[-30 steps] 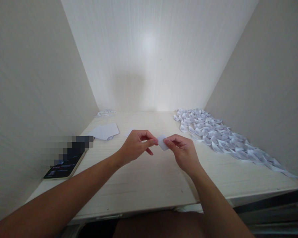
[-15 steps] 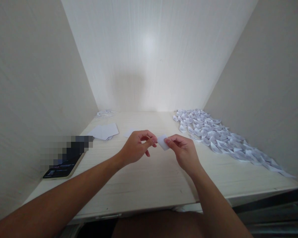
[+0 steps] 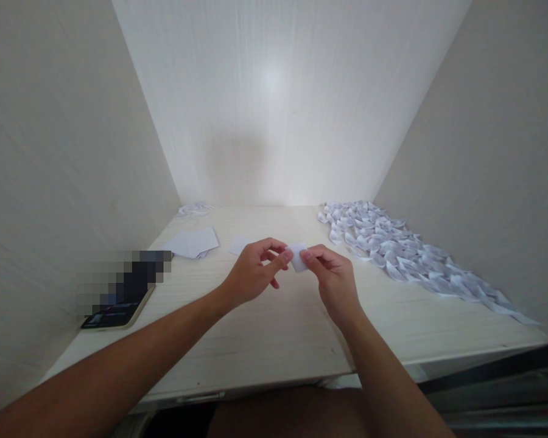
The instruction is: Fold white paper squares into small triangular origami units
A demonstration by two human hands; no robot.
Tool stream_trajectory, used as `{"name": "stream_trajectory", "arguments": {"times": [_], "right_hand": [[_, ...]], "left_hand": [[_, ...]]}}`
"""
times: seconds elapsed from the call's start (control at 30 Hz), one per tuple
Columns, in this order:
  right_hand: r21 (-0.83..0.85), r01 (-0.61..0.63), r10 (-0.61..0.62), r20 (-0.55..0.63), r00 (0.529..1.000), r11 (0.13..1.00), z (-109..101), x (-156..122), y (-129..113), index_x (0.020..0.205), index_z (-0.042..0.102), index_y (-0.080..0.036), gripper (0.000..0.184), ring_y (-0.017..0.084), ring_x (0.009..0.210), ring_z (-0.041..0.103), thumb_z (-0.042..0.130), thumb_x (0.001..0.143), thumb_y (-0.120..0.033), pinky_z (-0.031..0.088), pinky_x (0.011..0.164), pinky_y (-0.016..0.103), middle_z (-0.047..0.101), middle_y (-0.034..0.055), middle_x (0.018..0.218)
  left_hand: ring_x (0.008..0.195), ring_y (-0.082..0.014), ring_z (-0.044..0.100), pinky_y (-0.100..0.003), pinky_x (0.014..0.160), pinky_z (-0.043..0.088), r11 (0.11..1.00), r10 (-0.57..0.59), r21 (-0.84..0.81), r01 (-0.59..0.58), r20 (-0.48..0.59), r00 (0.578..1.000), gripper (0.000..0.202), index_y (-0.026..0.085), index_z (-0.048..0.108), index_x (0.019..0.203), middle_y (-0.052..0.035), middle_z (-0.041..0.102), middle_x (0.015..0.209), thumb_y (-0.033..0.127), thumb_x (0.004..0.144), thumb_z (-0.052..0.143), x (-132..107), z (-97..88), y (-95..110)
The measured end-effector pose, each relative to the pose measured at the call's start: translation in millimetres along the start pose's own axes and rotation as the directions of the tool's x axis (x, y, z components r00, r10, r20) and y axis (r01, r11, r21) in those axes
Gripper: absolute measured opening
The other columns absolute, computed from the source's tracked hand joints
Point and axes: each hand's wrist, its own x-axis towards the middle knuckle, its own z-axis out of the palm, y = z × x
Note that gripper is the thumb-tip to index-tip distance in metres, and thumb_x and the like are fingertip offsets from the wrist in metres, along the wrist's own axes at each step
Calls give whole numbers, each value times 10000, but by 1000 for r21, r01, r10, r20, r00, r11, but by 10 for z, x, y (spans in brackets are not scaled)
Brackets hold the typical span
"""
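While left hand (image 3: pixel 254 272) and right hand (image 3: pixel 338 281) pinch small paper (image 3: pixel 298 261), folded pieces (image 3: pixel 386 243) lie heaped, seemingly done; flat sheets (image 3: pixel 194 242) appear unworked.

There is one bare left hand (image 3: pixel 257 271) and one bare right hand (image 3: pixel 338 283), two in all. Small white paper square (image 3: pixel 298 260) between them: one. Dark-screened phone in a pale case (image 3: pixel 121 313): one. Stack of flat white paper sheets (image 3: pixel 194 242): one, at least two sheets. Heap of thin white paper scraps (image 3: pixel 195 209): one. Long pile of folded white paper pieces (image 3: pixel 388 243): one, its pieces overlapping beyond counting.
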Motion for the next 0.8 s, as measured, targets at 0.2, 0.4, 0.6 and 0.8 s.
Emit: {"name": "stream_trajectory", "arguments": {"times": [0.2,0.4,0.6,0.8], "right_hand": [[9,41,-40,-21,999,999,57,-26,-38,708,736,-221,170,157,696,585,716,848,-317,463,671,298,646,4,727],[19,21,-20,-53,998,1000,117,-36,-24,698,718,-214,193,160,708,597,705,851,-330,480,706,307,655,13,750],[28,1,2,-94,996,1000,142,-70,-1,712,729,-212,211,165,714,593,702,844,-375,475,713,313,654,14,751],[83,-41,51,-118,992,996,170,-90,51,674,738,-213,214,163,703,561,734,815,-375,429,705,316,643,4,723]], "left_hand": [[576,-118,592,-198,404,533,999,23,27,-22,-35,999,359,129,661,790,-42,666,715,476,816,749,6,-3,45],[607,-130,612,-211,432,561,997,28,67,-27,0,1000,340,136,658,798,-40,673,724,466,830,730,2,-10,44],[592,-116,612,-200,443,565,992,32,117,-36,34,999,272,130,669,775,-41,686,727,391,844,698,6,-31,44],[512,-87,565,-207,433,552,989,24,146,-37,87,996,280,135,632,705,-25,657,696,378,839,672,21,-47,33]]}}
